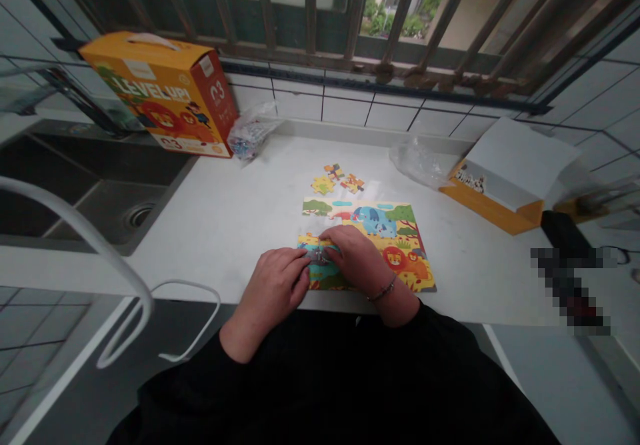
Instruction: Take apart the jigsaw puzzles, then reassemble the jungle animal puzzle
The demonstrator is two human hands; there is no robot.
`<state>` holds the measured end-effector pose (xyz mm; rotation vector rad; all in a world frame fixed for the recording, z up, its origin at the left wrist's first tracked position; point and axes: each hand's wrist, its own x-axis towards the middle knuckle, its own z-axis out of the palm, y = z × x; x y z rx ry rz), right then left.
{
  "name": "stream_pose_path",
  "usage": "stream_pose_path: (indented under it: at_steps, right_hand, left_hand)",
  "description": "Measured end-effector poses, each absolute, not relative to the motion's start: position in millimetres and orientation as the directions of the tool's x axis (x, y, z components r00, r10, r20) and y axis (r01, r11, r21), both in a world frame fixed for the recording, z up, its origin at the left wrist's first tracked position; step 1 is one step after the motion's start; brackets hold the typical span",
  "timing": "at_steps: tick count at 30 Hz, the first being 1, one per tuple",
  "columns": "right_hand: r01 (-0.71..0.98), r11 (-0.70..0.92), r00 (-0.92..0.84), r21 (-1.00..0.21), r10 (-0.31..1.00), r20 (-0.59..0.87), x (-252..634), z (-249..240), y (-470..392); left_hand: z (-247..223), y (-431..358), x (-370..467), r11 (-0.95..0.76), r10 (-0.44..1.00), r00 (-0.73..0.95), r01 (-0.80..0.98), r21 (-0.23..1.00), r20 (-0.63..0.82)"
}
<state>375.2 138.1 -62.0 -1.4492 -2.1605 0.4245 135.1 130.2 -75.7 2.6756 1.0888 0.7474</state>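
Note:
A colourful animal jigsaw (373, 221) lies on the white counter, with elephants at its top and lions at its right. Part of its left side shows a gap. My left hand (277, 285) is at the puzzle's left edge, its fingers bent together at a grey and blue piece (316, 255). My right hand (354, 258) rests over the puzzle's lower middle, fingertips on the same piece. Three loose parts lie above the puzzle: a yellow piece (323, 185), an orange and dark piece (334, 171) and an orange piece (353, 183).
A yellow and red box (165, 98) stands at the back left beside a filled plastic bag (250, 135). The sink (75, 191) is at left, near a white hose (85, 225). At right are clear plastic wrap (417, 161), an open box (493, 208) and a black object (565, 238).

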Motion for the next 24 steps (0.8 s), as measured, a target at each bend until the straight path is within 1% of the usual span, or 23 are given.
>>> stream_pose_path:
  at_steps: [8, 13, 19, 21, 24]
  right_hand:
    - [0.806, 0.398, -0.318, -0.439, 0.915, 0.246, 374.1, -61.3, 125.2]
    - [0.85, 0.389, -0.327, -0.356, 0.919, 0.221, 371.3, -60.4, 120.0]
    - [0.89, 0.387, -0.347, -0.243, 0.918, 0.189, 366.0, -54.5, 113.4]
    - [0.897, 0.381, -0.345, -0.225, 0.92, 0.184, 363.6, -54.1, 112.1]
    - [0.9, 0.37, -0.334, -0.229, 0.925, 0.183, 361.3, -55.8, 111.3]
  left_hand:
    - [-73.0, 130.4, 135.8, -0.729, 0.685, 0.636, 0.602, 0.327, 0.356]
    - [-70.0, 129.8, 136.1, -0.742, 0.67, 0.664, 0.591, 0.318, 0.332]
    - [-70.9, 130.4, 136.6, -0.751, 0.66, 0.668, 0.581, 0.312, 0.344]
    - [-71.6, 130.6, 136.5, -0.751, 0.661, 0.672, 0.582, 0.312, 0.335]
    - [-71.9, 130.3, 136.3, -0.746, 0.665, 0.67, 0.585, 0.318, 0.329]
